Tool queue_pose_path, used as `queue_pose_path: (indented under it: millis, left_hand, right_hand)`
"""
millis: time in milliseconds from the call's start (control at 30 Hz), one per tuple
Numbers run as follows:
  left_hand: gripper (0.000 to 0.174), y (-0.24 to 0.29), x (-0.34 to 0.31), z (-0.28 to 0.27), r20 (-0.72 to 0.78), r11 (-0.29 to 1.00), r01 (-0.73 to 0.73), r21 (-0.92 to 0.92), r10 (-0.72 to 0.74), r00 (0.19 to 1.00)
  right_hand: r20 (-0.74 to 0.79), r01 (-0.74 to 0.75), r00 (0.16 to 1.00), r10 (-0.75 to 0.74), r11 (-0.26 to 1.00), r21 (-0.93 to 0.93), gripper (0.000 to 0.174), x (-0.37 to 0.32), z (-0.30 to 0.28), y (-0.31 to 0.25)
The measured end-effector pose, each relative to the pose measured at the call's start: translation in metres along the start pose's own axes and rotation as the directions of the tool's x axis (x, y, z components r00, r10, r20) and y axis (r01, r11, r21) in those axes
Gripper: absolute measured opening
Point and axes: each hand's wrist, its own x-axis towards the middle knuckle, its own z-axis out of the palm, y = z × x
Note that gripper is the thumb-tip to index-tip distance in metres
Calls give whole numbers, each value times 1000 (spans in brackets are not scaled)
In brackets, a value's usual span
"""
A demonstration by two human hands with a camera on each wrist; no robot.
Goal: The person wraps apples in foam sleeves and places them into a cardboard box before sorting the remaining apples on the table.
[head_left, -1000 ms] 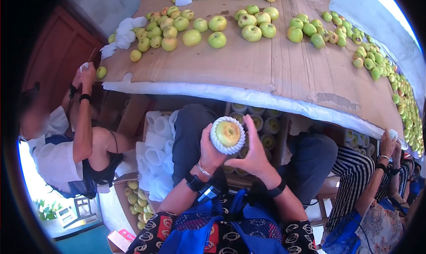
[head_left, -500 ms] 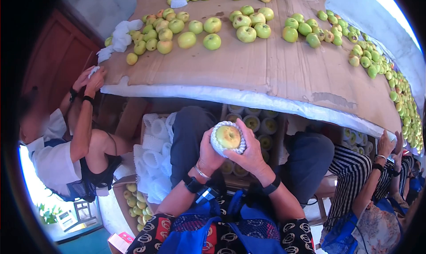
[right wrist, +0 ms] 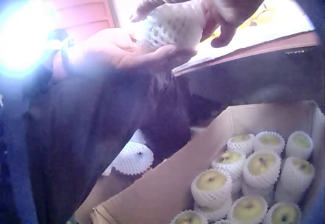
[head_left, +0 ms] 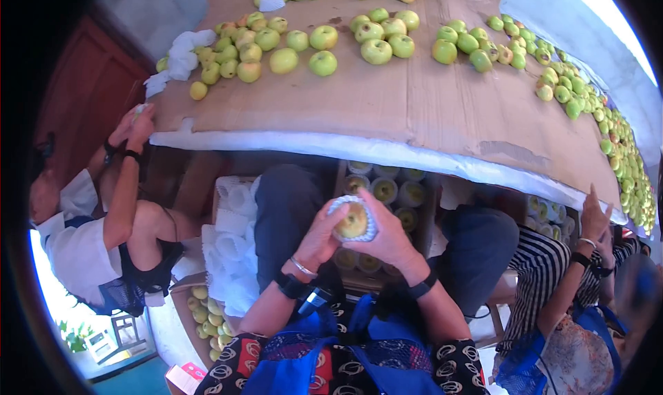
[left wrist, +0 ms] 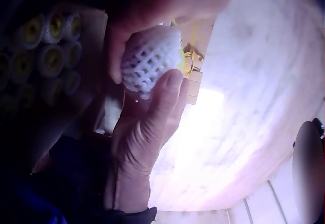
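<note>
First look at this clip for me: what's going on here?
A person holds an apple in a white foam net between the left grip and right grip, one end showing through the net's opening. Below the table edge, a cardboard box contains more netted apples. Loose apples lie on the cardboard-covered tabletop; spare foam nets are piled at the person's left. Others work alongside, one at left, one at right.

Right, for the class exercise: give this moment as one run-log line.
left hand: grips netted apple; right hand: grips same apple; carton: other netted apples inside; cardboard surface: loose apples
</note>
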Motion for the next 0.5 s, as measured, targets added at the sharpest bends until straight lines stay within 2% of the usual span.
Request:
queue_pose_path:
  millis: [33, 67, 133, 167, 200, 267, 300, 333, 400, 500]
  left_hand:
    - [34, -5, -1, 0, -44, 989, -81, 127, 87, 995]
    - [29, -5, 0, -3, -34, 996, -75, 44, 77, 996]
    - [26, -3, 2, -4, -43, 996, -72, 48, 74, 996]
    - [23, -3, 3, -5, -37, 997, -73, 37, 74, 997]
    - [23, -3, 3, -6, -35, 997, -72, 36, 73, 997]
    - [21, -7, 5, -8, -20, 994, -106, 37, 107, 994]
    - [25, -7, 4, -7, -60, 991, -116, 62, 119, 991]
    - [25, -8, 4, -10, -61, 992, -107, 66, 111, 992]
    - [34, -7, 5, -22, -99, 999, -16, -43, 11, 995]
    - [34, -7, 7, -29, -155, 999, -35, 22, 38, 987]
  right_hand:
    - [34, -14, 999, 13, 1000, 15, 92, 0, 3, -1]
    - [28, -37, 999, 37, 999, 1, 92, -1, 5, -3]
    - [-90, 34, 995, -37, 999, -35, 88, 1, 10, -13]
    - [-161, 37, 986, -43, 998, -43, 78, 2, 16, -14]
    - [-162, 35, 986, -42, 998, -45, 78, 5, 19, -14]
    - [-166, 168, 964, -209, 958, -234, 66, 9, 23, -13]
    - [-195, 182, 958, -210, 971, -154, 55, 12, 27, -20]
    - [-200, 174, 959, -202, 973, -151, 55, 11, 31, -18]
    - [-186, 141, 971, -154, 987, -78, 50, 13, 37, -11]
    - [-168, 141, 974, -149, 988, -63, 48, 12, 38, -9]
